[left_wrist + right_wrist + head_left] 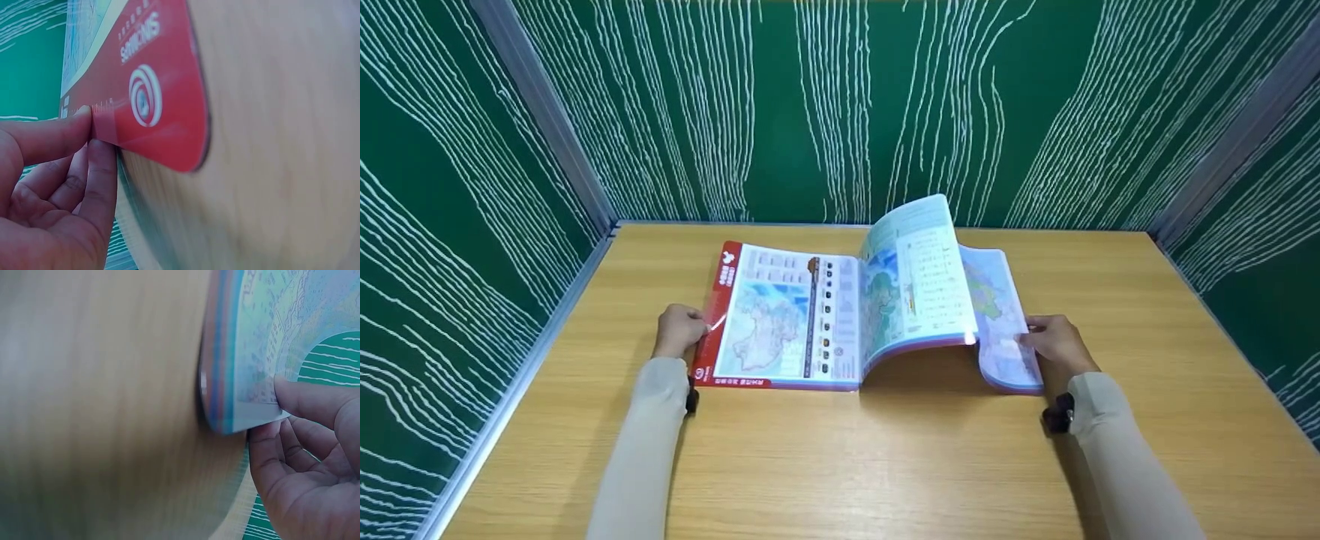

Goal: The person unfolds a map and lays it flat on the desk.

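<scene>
An open map book [780, 322] with a red-bordered cover lies on the table. Its middle pages [922, 277] arch up, their free edge raised off the sheets beneath. At the left edge my left hand [681, 330] pinches the red border [163, 124] between thumb and fingers. My right hand [1057, 341] pinches the right edge of the lower pages [997, 330], thumb on top. In the right wrist view, the right hand [315, 444] grips the page edge [253, 371], and several sheets form a layered edge there. What lies under the arched pages is partly hidden.
A wooden table [930, 465] stretches out around the book. Green panels [780, 112] with wavy white lines rise at the back and both sides, joined by grey corner posts [540, 105].
</scene>
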`<state>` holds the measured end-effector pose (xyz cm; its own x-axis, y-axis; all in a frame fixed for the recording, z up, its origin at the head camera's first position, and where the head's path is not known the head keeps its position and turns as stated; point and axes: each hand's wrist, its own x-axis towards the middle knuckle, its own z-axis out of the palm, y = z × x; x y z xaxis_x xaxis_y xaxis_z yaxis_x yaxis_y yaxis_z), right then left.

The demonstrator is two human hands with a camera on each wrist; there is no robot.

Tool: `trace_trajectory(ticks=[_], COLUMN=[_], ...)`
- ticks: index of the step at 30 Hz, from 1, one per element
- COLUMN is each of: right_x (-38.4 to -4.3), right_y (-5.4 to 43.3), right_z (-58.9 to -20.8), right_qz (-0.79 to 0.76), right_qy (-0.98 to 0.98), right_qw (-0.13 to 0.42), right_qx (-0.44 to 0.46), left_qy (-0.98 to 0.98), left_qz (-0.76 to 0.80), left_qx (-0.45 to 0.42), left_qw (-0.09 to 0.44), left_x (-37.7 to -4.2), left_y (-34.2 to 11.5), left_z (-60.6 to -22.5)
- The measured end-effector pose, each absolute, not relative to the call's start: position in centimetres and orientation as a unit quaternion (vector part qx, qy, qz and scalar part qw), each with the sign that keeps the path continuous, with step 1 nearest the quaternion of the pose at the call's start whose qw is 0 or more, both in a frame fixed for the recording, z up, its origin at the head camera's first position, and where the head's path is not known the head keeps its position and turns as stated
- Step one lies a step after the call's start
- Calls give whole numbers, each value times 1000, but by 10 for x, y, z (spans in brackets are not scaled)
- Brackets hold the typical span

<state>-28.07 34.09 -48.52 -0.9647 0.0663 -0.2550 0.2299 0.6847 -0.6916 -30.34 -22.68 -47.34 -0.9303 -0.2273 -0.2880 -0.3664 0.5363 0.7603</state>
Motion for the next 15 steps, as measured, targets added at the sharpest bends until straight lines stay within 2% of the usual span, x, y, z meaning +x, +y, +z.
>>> trace_trajectory(ticks=[10,15], right_x=[-278,-276], right_y=[345,348], right_z=[-482,-484], right_qz=[-382,-390], right_qy=[916,915], right_qw=[93,81], right_qx=[76,63], left_qy=[857,874], left_qz=[474,450], left_qx=[-182,-170], left_qw=[88,71], left_x=[-303,-304], left_y=[-232,-234], left_z=[-475,-477])
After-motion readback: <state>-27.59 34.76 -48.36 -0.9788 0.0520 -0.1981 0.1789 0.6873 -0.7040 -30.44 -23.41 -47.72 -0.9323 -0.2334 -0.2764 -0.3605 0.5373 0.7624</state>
